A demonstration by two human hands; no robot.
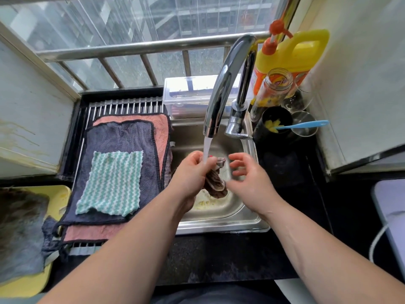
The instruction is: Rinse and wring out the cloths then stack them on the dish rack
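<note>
Hanging at frame centre under the stream from the faucet [221,84], the brown cloth [215,186] is clamped in the left hand [191,172] alone, the right hand [248,174] held empty beside it with fingers apart, so it could be dropped into the residue-flecked sink [219,226] before being wrung.

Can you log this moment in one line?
rinsing | left hand holds brown cloth under tap | right hand open | stacked cloths on dish rack

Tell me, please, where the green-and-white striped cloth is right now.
In the head view, the green-and-white cloth lies flat atop the dark grey cloth on the dish rack, left of the sink.
</note>
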